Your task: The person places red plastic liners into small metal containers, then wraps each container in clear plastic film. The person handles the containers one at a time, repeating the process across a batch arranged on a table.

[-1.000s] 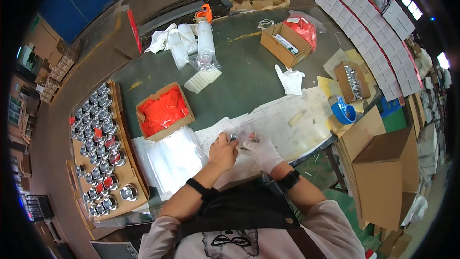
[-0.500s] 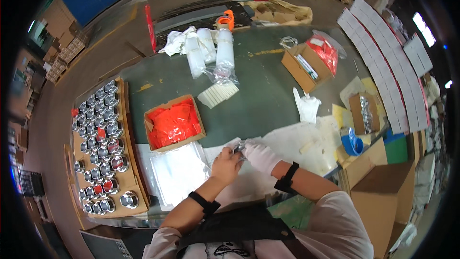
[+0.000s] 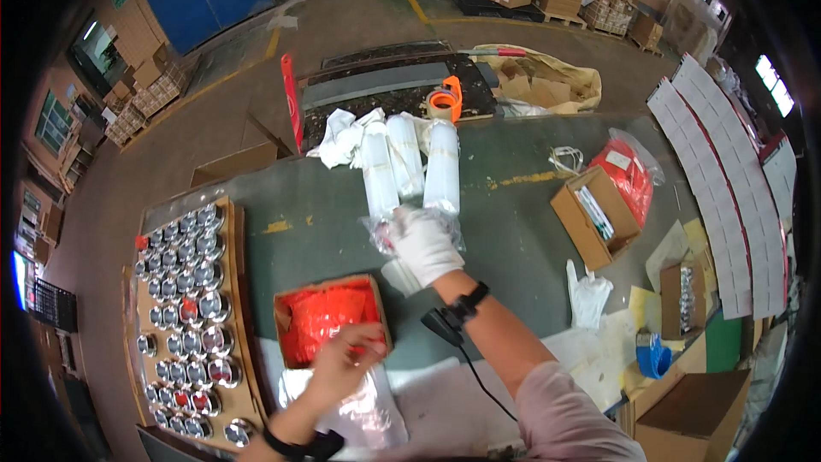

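My right hand (image 3: 424, 248), in a white glove, reaches forward over the clear plastic ends of the long white wrapped bundles (image 3: 382, 173). Its fingertips are bent down and partly hidden, so I cannot tell whether they grip anything. Under that hand shows the edge of a stack of white strips (image 3: 398, 277). My bare left hand (image 3: 346, 366) is above the near right corner of a cardboard box (image 3: 280, 325) filled with red plastic packets (image 3: 329, 315). Its fingers are loosely bent and apart, slightly blurred, with nothing visible in them. Below lies a pile of clear plastic sheets (image 3: 369, 415).
Shiny chrome caps (image 3: 205, 304), several with red inside, stand on cardboard (image 3: 237, 316) at left. On the right are an open carton (image 3: 581, 222), a loose white glove (image 3: 587, 295), a small box of metal parts (image 3: 673, 304) and a blue container (image 3: 653, 358). A cable (image 3: 487, 385) hangs from my right wrist.
My hands, together over the white paper before, have separated. The right went forward to the wrapped bundles, the left moved toward the red packets. The small shiny piece between them no longer shows. The view has tilted up.
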Demonstrator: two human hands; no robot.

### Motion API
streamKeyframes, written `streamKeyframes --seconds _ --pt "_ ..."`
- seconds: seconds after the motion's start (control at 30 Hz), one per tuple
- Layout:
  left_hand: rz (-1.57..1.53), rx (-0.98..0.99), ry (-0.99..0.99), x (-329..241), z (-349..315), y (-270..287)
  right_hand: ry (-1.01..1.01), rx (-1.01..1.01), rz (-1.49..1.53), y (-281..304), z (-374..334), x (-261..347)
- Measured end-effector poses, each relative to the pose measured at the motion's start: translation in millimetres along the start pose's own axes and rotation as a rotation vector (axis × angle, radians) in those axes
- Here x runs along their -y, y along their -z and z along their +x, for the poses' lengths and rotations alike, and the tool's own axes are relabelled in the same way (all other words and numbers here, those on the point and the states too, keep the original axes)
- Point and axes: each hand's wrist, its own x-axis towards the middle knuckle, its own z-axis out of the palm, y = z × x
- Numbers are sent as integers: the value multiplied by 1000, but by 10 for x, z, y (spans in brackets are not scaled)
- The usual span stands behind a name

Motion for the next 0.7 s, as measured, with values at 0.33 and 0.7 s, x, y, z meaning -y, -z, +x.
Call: streamKeyframes --seconds 0.33,0.7 --pt "1 -30 506 529 3781 159 -531 163 -85 153 1412 -1164" --pt "-741 83 305 551 3917 96 -277 356 1603 -71 1379 -1561"
